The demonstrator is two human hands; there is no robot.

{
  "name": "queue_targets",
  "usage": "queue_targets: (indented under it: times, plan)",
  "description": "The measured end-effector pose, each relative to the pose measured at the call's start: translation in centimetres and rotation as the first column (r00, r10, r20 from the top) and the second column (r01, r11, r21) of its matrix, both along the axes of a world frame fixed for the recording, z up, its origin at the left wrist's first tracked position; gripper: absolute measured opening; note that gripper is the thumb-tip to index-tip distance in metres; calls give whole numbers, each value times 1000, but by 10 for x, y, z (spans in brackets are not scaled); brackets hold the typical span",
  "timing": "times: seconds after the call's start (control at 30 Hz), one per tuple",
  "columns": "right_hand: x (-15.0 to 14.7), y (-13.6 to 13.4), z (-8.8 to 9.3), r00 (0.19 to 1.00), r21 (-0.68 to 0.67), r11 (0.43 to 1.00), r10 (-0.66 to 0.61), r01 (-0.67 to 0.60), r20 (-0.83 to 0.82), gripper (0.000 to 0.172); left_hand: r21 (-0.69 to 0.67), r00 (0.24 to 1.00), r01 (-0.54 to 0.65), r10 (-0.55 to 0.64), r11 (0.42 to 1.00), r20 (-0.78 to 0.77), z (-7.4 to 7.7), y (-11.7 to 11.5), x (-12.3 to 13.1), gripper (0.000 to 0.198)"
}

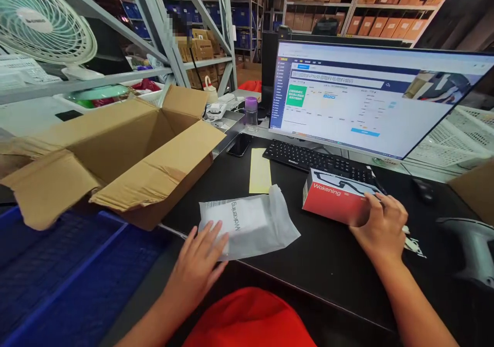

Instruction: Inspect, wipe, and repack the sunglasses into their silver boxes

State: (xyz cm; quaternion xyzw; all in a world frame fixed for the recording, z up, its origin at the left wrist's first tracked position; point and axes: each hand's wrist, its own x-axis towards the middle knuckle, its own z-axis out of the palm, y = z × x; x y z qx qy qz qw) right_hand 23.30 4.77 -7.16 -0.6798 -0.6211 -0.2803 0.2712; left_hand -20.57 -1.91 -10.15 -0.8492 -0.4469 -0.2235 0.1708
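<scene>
A frosted plastic bag (254, 226) printed "Wakening" lies on the black desk, with something white inside. My left hand (204, 254) rests on its near left corner, fingers stretched out. To the right stands a red and white product box (332, 198) lettered "Wakening". My right hand (380, 223) grips the right end of this box between thumb and fingers. Just beyond the bag lies a pale yellow paper slip (260, 169).
An open cardboard carton (185, 167) stands at the left above a blue crate (77, 275). Behind the box are a keyboard (309, 157) and a monitor (339, 100). A mouse (422, 188) and a barcode scanner (469, 249) are at the right; a purple-capped bottle (251, 113) stands behind.
</scene>
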Motion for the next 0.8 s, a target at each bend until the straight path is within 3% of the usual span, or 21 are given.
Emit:
queue_targets:
  times: [0.17, 0.37, 0.57, 0.7, 0.8]
  plan:
    - [5, -1, -1, 998, -16, 997, 69, -69, 4, 68, 86, 984, 111, -98, 990, -147, -5, 1, -20, 36]
    - [22, -5, 1, 983, -38, 982, 186, -185, 15, 69, 117, 991, 55, -40, 992, -125, -9, -13, -9, 39]
    - [29, -7, 3, 986, -166, 975, 159, -150, 47, 59, 128, 997, 22, -13, 992, -71, -8, -15, -6, 35]
    - [5, -12, 23, 977, -108, 974, 205, -197, 66, 53, 154, 994, 0, -17, 988, 111, -8, -9, -9, 26]
    - [-42, -23, 45, 913, -100, 908, 400, -406, -73, 42, 205, 967, -70, 16, 976, 255, -6, -7, -14, 19]
